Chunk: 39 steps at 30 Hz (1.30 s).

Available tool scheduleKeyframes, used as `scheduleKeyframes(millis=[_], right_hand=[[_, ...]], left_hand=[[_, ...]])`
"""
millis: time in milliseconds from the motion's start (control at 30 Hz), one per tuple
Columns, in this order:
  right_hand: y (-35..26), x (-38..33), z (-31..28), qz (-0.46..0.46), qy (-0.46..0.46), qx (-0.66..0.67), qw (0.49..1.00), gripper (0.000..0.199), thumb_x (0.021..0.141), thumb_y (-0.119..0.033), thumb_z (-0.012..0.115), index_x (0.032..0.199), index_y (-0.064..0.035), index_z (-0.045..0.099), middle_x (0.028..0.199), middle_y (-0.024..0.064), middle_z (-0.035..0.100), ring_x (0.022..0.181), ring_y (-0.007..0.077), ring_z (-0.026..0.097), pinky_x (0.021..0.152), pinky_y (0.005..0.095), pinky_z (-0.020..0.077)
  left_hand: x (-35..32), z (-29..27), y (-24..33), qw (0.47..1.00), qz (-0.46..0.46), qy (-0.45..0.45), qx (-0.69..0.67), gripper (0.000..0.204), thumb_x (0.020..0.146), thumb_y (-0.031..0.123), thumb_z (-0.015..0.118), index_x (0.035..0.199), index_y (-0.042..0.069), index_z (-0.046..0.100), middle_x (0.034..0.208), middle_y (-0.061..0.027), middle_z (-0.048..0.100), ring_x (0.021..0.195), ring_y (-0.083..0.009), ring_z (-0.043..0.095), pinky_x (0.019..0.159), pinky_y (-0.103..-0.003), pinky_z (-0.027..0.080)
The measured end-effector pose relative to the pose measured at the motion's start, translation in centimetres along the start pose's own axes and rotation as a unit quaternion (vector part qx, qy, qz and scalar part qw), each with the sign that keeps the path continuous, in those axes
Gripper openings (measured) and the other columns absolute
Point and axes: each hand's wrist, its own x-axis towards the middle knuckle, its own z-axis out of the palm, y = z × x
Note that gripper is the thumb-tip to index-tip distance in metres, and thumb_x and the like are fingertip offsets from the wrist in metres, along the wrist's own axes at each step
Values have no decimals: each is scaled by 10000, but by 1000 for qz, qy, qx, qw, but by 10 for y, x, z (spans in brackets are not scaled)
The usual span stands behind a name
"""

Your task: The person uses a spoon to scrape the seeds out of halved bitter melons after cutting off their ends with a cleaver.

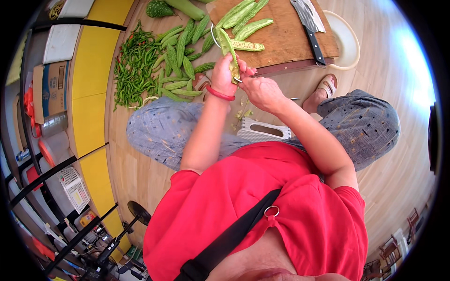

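My left hand (224,75), with a red bracelet at its wrist, grips a halved bitter melon (227,46) that points up and away. My right hand (262,91) is closed on a small shiny metal tool (237,80), its tip at the near end of that half. Most of the tool is hidden, so its kind is unclear. Just beyond my hands is a wooden cutting board (286,33). Several bitter melon halves (253,29) lie on it, and one half (247,45) shows pale seedy pith. A black-handled cleaver (313,40) rests at the board's right.
Whole bitter melons (180,49) and a heap of green chillies (136,65) cover the floor at left. Larger green gourds (158,8) lie behind them. A white basin (346,40) stands right of the board. Pale scraps (243,114) lie near a white plastic stool (262,133). Shelves with yellow panels (93,61) line the left.
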Motion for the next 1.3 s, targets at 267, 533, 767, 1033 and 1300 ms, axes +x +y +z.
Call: scheduleKeyframes(millis=[267,533,767,1033,1300], right_hand=[[10,-1,9,8,2,21,1000,245,836,-196,475,697,-1,527,655,214,575,658,354,586,612,458,453],[0,0,6,127,-27,96,987,259,850,-214,416,825,-3,563,786,238,600,810,392,578,715,467,446],[-6,0,-4,125,-34,117,985,314,873,-276,409,886,14,529,749,255,588,771,408,573,700,490,434],[5,-1,10,8,-24,10,1000,224,844,-187,418,752,-9,516,659,204,583,655,358,588,604,449,463],[11,-4,29,40,-24,-42,998,178,767,-104,408,735,-13,558,689,191,613,664,328,620,610,431,495]], left_hand=[[-12,9,-19,982,65,93,148,202,927,216,331,879,34,402,601,-113,524,551,-269,586,563,-352,507],[-5,-4,-15,992,53,103,56,194,905,199,351,885,22,428,725,-184,574,734,-344,605,687,-435,504],[4,-10,0,996,47,59,51,201,892,193,350,870,16,443,722,-186,577,744,-360,610,698,-430,514],[-6,-1,-3,984,54,16,169,218,897,202,348,863,16,455,654,-143,569,645,-309,620,608,-380,514],[-9,2,-15,976,27,109,189,208,890,179,339,834,-1,427,638,-164,567,602,-302,612,581,-384,511]])
